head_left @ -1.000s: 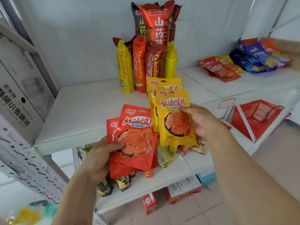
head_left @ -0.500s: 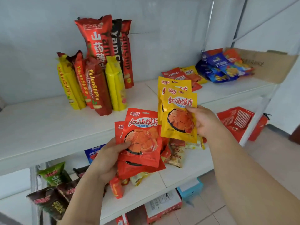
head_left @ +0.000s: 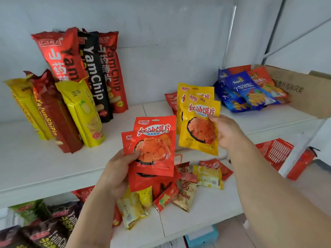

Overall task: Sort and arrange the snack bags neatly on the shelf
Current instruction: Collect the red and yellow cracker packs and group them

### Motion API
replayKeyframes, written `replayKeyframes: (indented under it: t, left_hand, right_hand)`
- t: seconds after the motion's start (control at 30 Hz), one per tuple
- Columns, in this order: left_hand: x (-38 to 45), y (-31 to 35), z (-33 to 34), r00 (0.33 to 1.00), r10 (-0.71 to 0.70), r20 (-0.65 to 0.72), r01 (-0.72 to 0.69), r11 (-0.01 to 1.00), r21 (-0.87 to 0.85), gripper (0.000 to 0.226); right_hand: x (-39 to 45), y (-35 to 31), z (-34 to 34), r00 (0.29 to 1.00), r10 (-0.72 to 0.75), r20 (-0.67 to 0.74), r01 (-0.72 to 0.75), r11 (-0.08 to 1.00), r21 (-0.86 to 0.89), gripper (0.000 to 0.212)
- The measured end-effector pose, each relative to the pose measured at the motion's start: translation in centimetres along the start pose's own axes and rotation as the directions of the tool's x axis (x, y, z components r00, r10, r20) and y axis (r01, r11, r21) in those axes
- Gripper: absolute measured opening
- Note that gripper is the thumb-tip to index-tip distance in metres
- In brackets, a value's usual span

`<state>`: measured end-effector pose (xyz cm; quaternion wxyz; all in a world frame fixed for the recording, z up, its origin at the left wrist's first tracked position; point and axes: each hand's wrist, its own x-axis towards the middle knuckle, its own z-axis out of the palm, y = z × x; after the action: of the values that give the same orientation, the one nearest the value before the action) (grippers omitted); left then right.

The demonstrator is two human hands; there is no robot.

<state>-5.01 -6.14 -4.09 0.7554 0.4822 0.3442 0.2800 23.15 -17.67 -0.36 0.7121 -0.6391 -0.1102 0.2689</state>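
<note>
White metal shelf (head_left: 53,169) stands against a pale wall, w/ two levels in view. On the upper level, at left, tall yam chip bags (head_left: 93,74) in red and black lean on the wall, and shorter yellow and dark red bags (head_left: 59,113) stand in front of them. At far right of same level, blue snack bags (head_left: 247,90) lie in a pile beside a cardboard box (head_left: 304,90).

Left hand (head_left: 116,174) holds a stack of red snack pouches (head_left: 154,145), approx. three; thumb lies across the front of the top pouch at its left edge, other fingers are behind and hidden. The stack is upright, held in the air in front of the upper shelf's edge.

Right hand (head_left: 225,133) pinches yellow snack pouches (head_left: 198,122), at least two, at the right edge; thumb presses on the front, fingers curl behind. These pouches are also upright, above the shelf's front edge, just right of the red stack and a bit higher. The two stacks are near but not touching.

On the lower level, under the hands, small mixed packets (head_left: 188,190) in yellow, red and gold lie loose. At bottom left, dark and green bags (head_left: 41,224) lie on their sides. A red shopping basket (head_left: 279,153) sits low at the right, beyond the shelf post.
</note>
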Motion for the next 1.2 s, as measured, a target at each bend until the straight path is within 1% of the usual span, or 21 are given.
replayKeyframes:
  t: [0.13, 0.17, 0.33, 0.43, 0.57, 0.63, 0.67, 0.73, 0.8, 0.87, 0.9, 0.93, 0.97, 1.0, 1.03, 1.1, 1.13, 1.2]
  left_hand:
    - [3.9, 1.2, 1.8, 0.998, 0.059, -0.028, -0.059, 0.998, -0.014, 0.023]
    - [4.8, 1.6, 2.2, 0.997, 0.068, -0.029, -0.068, 0.998, -0.013, 0.023]
    - [9.0, 3.4, 4.8, 0.996, 0.087, -0.022, -0.087, 0.996, -0.001, 0.026]
    - [10.8, 4.1, 6.6, 0.995, 0.097, -0.037, -0.097, 0.995, 0.011, 0.025]
    - [12.9, 4.3, 8.9, 0.989, 0.103, -0.103, -0.103, 0.995, 0.011, 0.023]
    - [14.0, 4.3, 10.1, 0.985, 0.107, -0.135, -0.106, 0.994, 0.010, 0.023]
    - [14.5, 4.4, 10.8, 0.983, 0.108, -0.151, -0.108, 0.994, 0.008, 0.023]
    - [15.6, 4.2, 12.1, 0.978, 0.101, -0.185, -0.102, 0.995, 0.002, 0.021]
    - [16.9, 4.0, 13.4, 0.972, 0.090, -0.219, -0.093, 0.996, -0.001, 0.020]
    - [18.5, 3.7, 14.6, 0.966, 0.083, -0.245, -0.082, 0.997, 0.011, 0.021]
    - [19.3, 3.5, 15.1, 0.963, 0.078, -0.256, -0.076, 0.997, 0.017, 0.022]
    - [20.1, 3.3, 15.6, 0.961, 0.073, -0.265, -0.069, 0.997, 0.023, 0.021]
    - [20.9, 3.1, 16.1, 0.955, 0.069, -0.289, -0.061, 0.998, 0.035, 0.019]
    - [21.6, 2.9, 16.5, 0.946, 0.071, -0.316, -0.059, 0.997, 0.047, 0.019]
    - [22.2, 2.7, 16.8, 0.936, 0.084, -0.343, -0.063, 0.995, 0.073, 0.023]
    - [23.4, 2.3, 17.5, 0.916, 0.135, -0.379, -0.083, 0.985, 0.150, 0.038]
    - [24.0, 2.2, 17.9, 0.905, 0.162, -0.394, -0.092, 0.977, 0.191, 0.043]
    - [24.7, 2.3, 18.9, 0.886, 0.205, -0.415, -0.103, 0.962, 0.254, 0.046]
  right_hand:
    - [4.5, -1.7, 0.6, 0.999, -0.011, 0.030, 0.012, 1.000, -0.013, 0.021]
    - [5.5, -2.1, 0.8, 0.999, -0.018, 0.033, 0.018, 1.000, -0.017, 0.022]
    - [10.8, -3.7, 1.3, 0.999, -0.043, -0.007, 0.042, 0.997, -0.068, 0.018]
    - [13.7, -4.2, 1.6, 1.000, -0.011, 0.008, 0.012, 0.998, -0.067, 0.004]
    - [17.7, -4.7, 1.9, 0.999, 0.009, 0.040, -0.005, 0.996, -0.089, 0.006]
    - [19.3, -5.1, 1.9, 0.999, 0.000, 0.053, 0.005, 0.995, -0.096, 0.002]
    - [19.9, -5.4, 1.8, 0.998, -0.001, 0.059, 0.007, 0.995, -0.097, 0.003]
    - [21.3, -5.7, 1.4, 0.998, -0.015, 0.057, 0.021, 0.995, -0.096, 0.008]
    - [22.7, -5.9, 0.9, 0.996, -0.069, 0.055, 0.075, 0.990, -0.115, 0.011]
    - [23.7, -6.1, 0.7, 0.989, -0.145, 0.041, 0.150, 0.967, -0.205, 0.009]
    - [23.9, -6.2, 0.6, 0.982, -0.184, 0.036, 0.187, 0.939, -0.288, 0.014]
    - [23.9, -6.3, 0.5, 0.974, -0.222, 0.036, 0.218, 0.890, -0.401, 0.030]
    - [24.0, -6.4, 0.4, 0.961, -0.273, 0.039, 0.254, 0.820, -0.513, 0.043]
    - [24.2, -6.4, 0.2, 0.940, -0.338, 0.047, 0.296, 0.741, -0.603, 0.048]
    - [24.3, -6.3, 0.0, 0.908, -0.414, 0.063, 0.345, 0.653, -0.674, 0.047]
    - [23.8, -6.1, -0.1, 0.835, -0.533, 0.135, 0.429, 0.477, -0.767, 0.041]
    - [23.6, -5.9, 0.0, 0.805, -0.567, 0.175, 0.458, 0.407, -0.790, 0.038]
    - [23.0, -5.4, 0.4, 0.747, -0.617, 0.246, 0.509, 0.293, -0.809, 0.032]
